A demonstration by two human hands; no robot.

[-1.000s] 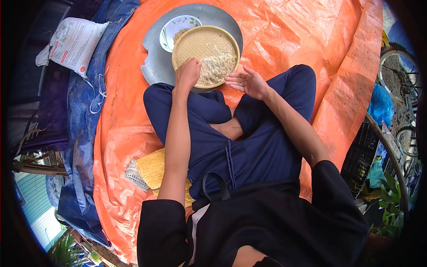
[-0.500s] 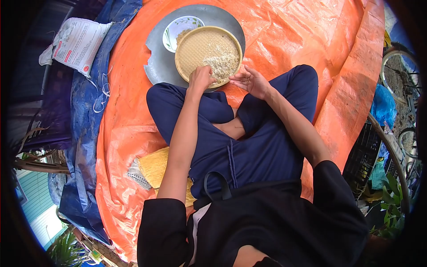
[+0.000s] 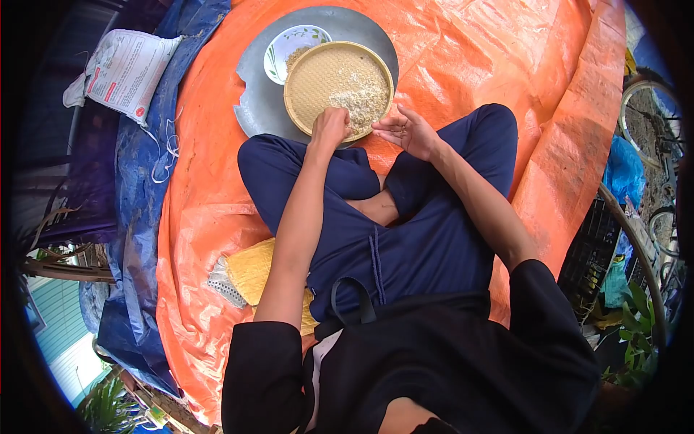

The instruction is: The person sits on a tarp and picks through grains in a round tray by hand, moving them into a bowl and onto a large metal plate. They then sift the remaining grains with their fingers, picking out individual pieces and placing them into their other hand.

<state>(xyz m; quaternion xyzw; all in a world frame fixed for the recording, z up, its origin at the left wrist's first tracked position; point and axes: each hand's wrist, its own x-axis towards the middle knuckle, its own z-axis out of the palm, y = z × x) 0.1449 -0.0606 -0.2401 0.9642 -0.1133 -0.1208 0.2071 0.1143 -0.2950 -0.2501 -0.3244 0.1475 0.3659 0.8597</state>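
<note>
A round woven winnowing basket point(image 3: 307, 94) holds pale grains point(image 3: 365, 98), gathered on its right side. My left hand point(image 3: 331, 126) is over the near part of the basket, beside the grains, with its fingers curled together; whatever is between the fingertips is hidden. My right hand point(image 3: 410, 134) is at the basket's lower right rim, thumb raised and apart, fingers stretched out toward the rim. Behind the basket, a white bowl with a leaf pattern point(image 3: 278, 54) is partly covered by it and contains brownish grains point(image 3: 298, 55). Beneath both lies a large grey metal tray point(image 3: 264, 112) with a broken left edge.
An orange tarp point(image 3: 463, 50) spreads under my crossed legs point(image 3: 412, 253). At left, a white printed sack point(image 3: 130, 76) lies by a blue tarp point(image 3: 137, 239). A yellow cloth-like item point(image 3: 251, 271) is beside my thigh. A bicycle wheel point(image 3: 643, 119) and dark crate point(image 3: 589, 253) stand at right.
My left hand has shifted slightly to the right over the basket, its fingers curled in more. My right hand stays at the rim.
</note>
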